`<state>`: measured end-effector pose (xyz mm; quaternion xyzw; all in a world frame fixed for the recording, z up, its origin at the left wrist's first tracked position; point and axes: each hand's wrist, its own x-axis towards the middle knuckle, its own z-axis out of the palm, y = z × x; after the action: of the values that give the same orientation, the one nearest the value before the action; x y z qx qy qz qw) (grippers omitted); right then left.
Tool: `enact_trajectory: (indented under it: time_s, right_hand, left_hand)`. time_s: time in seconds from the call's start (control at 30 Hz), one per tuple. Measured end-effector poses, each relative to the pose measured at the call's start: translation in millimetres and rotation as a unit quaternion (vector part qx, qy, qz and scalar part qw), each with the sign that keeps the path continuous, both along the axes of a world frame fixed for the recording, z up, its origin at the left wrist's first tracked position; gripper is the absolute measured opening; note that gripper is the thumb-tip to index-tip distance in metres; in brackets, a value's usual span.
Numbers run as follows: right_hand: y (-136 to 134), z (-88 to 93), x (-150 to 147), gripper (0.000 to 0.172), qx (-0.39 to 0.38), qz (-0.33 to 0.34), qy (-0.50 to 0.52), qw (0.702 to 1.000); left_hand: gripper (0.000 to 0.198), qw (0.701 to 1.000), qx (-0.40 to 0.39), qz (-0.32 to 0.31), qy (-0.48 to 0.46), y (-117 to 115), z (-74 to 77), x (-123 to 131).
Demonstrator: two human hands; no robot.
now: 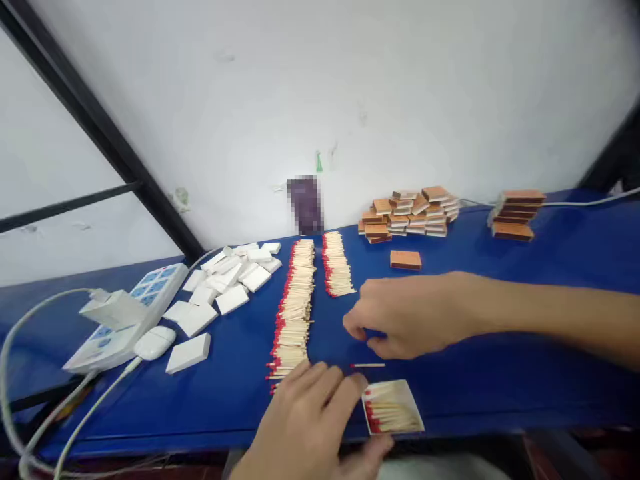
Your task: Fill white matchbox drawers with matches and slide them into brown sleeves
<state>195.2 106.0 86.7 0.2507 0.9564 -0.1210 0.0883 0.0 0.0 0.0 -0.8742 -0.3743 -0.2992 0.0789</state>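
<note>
My left hand (315,417) is at the table's front edge, its index finger and thumb on two edges of a small white matchbox tray (413,397). Red-headed matches (393,410) lie side by side in the tray. The other fingers of that hand rest by the near end of a long row of matches (295,300). Above the tray hovers my right hand (410,317), thumb and index finger curved and slightly apart, with nothing visible between them. Just below it a single match (369,365) lies on the blue table. A shorter match row (337,263) is farther back.
White closed-looking trays (233,299) are heaped at the left, beside a power strip (133,320) with a white plug and cables. Brown matchbox sleeves (400,220) are piled at the back, one lone sleeve (405,260) before them. Another stack (515,213) stands at right.
</note>
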Motion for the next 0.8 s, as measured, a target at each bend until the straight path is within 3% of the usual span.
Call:
enact_trajectory:
  time_s: [0.17,0.33,0.57,0.8]
  right_hand:
    - [-4,-2.3,-1,0.020,-0.017,0.020,0.027,0.999]
    - [-1,-10.4,-7,0.015,-0.040,0.048,0.008,0.998]
    - [5,-2.2,-4,0.018,0.064,0.005,-0.041,0.997]
    - [14,-10.0,-4,0.017,0.055,0.006,0.016,0.998]
  left_hand:
    - [0.029,1.000,-0.014,-0.005,0.000,1,0.9,2]
    - [0.028,1.000,-0.023,-0.005,0.000,0,0.8,3]
    - [0.028,1.000,-0.010,0.000,-0.003,0,2.5,2]
    - [0.030,1.000,-0.009,-0.001,0.000,0,1.2,2]
